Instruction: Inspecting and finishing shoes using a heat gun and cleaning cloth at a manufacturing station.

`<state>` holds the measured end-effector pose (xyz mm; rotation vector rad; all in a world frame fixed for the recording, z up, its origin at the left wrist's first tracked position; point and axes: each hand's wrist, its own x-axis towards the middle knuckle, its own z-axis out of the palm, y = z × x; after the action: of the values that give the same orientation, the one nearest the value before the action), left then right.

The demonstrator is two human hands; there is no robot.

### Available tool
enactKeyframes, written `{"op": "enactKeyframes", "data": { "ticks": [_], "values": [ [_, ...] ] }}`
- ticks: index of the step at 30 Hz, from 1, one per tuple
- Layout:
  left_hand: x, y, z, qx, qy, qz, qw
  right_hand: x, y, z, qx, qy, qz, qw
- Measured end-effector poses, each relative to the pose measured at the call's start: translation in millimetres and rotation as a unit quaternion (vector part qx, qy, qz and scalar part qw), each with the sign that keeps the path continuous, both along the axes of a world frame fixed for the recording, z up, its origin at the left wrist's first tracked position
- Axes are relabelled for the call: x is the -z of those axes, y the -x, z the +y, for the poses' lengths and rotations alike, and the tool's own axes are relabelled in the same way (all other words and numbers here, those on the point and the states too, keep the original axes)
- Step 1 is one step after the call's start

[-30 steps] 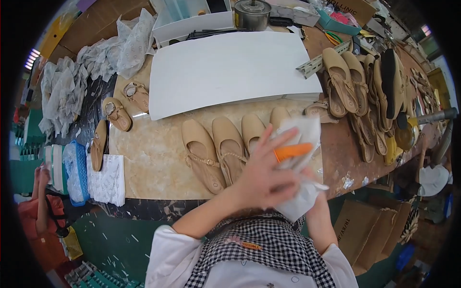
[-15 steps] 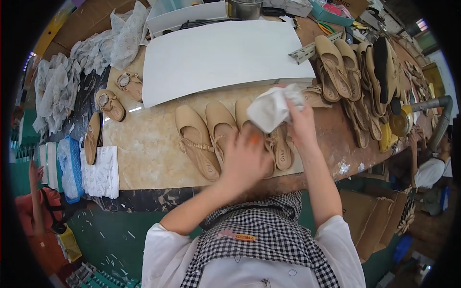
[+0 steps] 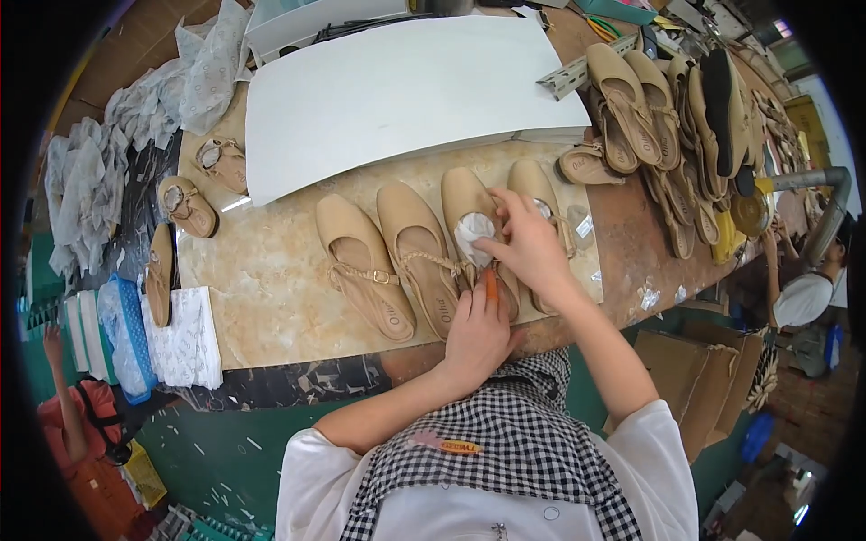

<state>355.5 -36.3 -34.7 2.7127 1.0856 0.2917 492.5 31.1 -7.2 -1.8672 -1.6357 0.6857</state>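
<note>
Several beige flat shoes lie in a row on the marbled worktop [image 3: 271,279]. My right hand [image 3: 528,243] presses a wad of white tissue paper [image 3: 471,233] into the toe of the third shoe [image 3: 469,203]. At the heel end of that same shoe my left hand [image 3: 476,332] rests, with an orange pen-like tool [image 3: 491,285] between its fingers. Two more beige shoes [image 3: 361,266] lie just to the left, and a fourth one [image 3: 534,185] is partly hidden behind my right hand.
A large white sheet [image 3: 397,90] covers the back of the bench. More beige shoes [image 3: 640,108] and soles pile up at the right. Small sandals [image 3: 185,207], crumpled tissue [image 3: 90,180] and a white patterned packet [image 3: 185,338] lie left. Other people [image 3: 803,288] work nearby.
My right hand brought the white tissue down from in front of me and pushed it into the third shoe. My left hand moved onto that shoe's heel.
</note>
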Motion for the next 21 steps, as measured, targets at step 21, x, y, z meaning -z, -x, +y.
{"op": "enactKeyframes", "data": {
  "ticks": [21],
  "values": [
    [-84, -1, 96, 0.211, -0.022, -0.272, 0.939, -41, -19, -47, 0.166, -0.049, 0.461, 0.870]
  ]
}}
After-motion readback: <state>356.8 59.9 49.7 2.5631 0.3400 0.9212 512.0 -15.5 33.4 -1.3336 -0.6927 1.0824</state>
